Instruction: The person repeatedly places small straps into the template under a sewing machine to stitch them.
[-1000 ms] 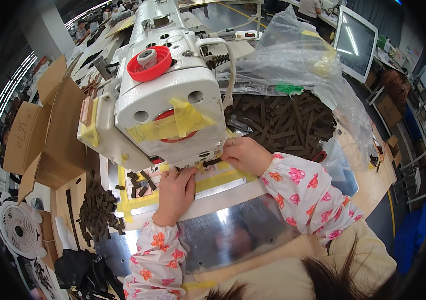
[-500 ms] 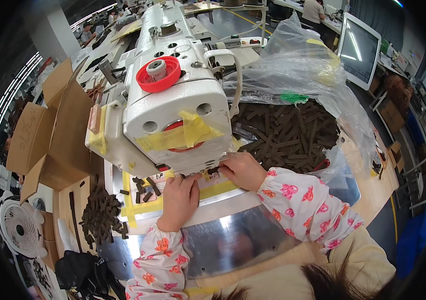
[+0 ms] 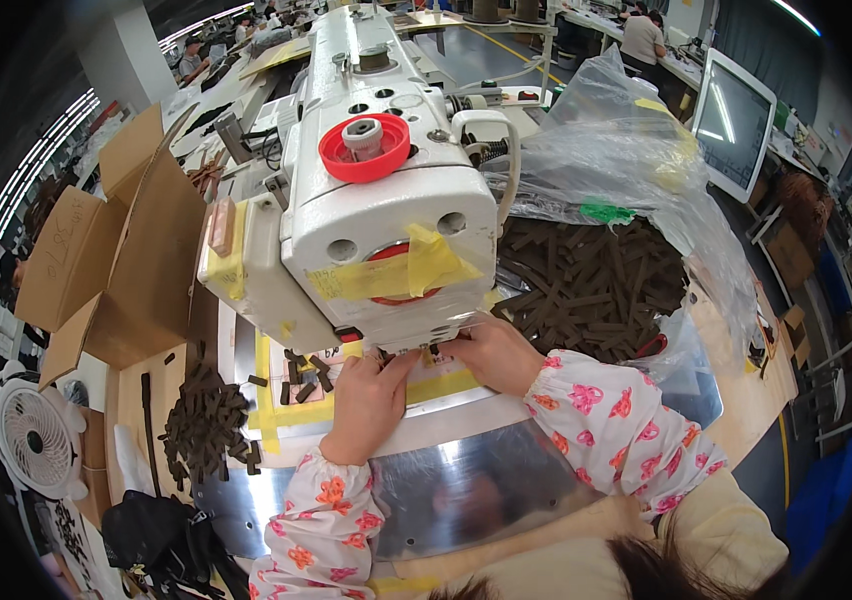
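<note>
Below the head of a white sewing machine [image 3: 391,225] with a red knob [image 3: 366,148], both my hands work close together. My left hand [image 3: 366,405] is closed, thumb and forefinger pressed together at the front of the machine's base; what they hold is too small to tell. My right hand [image 3: 494,356] pinches a short dark brown strip, mostly hidden by the fingers and machine head. Several cut dark pieces [image 3: 306,376] lie left of my left hand on the yellow-taped bed. Beyond my right hand is a large heap of longer dark strips [image 3: 586,285].
A heap of short dark pieces [image 3: 208,425] lies on the left, near an open cardboard box [image 3: 151,270]. Clear plastic sheeting [image 3: 596,140] drapes behind the strip heap. A shiny metal plate [image 3: 486,485] spans the front. A white fan [image 3: 36,440] and black bag [image 3: 156,545] are far left.
The view has shifted slightly, so the machine appears farther right. My hands stay at the same spot, and less of the dark strip shows at my right fingertips.
</note>
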The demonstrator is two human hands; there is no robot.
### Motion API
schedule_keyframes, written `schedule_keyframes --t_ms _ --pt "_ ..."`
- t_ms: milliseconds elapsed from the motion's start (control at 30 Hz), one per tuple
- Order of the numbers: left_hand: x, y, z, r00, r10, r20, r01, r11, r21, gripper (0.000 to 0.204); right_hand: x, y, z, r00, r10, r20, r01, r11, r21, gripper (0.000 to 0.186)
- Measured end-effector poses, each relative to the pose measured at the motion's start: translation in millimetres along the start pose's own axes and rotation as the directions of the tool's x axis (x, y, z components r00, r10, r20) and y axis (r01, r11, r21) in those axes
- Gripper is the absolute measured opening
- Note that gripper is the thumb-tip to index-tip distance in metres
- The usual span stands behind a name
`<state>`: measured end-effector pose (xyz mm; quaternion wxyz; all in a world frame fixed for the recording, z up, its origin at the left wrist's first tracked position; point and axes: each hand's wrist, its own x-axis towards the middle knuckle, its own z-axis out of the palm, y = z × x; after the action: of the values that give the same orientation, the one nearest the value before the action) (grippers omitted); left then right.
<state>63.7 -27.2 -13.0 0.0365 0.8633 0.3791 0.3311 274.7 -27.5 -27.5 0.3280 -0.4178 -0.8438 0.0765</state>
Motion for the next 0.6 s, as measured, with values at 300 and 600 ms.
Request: schedule_keyframes --t_ms 300,600 --pt "-2 1 1 0.995 0.014 0.094 -0.013 1.000 -0.005 0.028 6 5 -2 0.997 -0.060 0.053 0.059 0.998 0.025 0.015" --pt "-3 -2 0 0.997 0.017 0.075 -0.016 1.000 -0.018 0.028 6 6 -5 0.997 -0.059 0.058 0.052 0.992 0.112 0.015"
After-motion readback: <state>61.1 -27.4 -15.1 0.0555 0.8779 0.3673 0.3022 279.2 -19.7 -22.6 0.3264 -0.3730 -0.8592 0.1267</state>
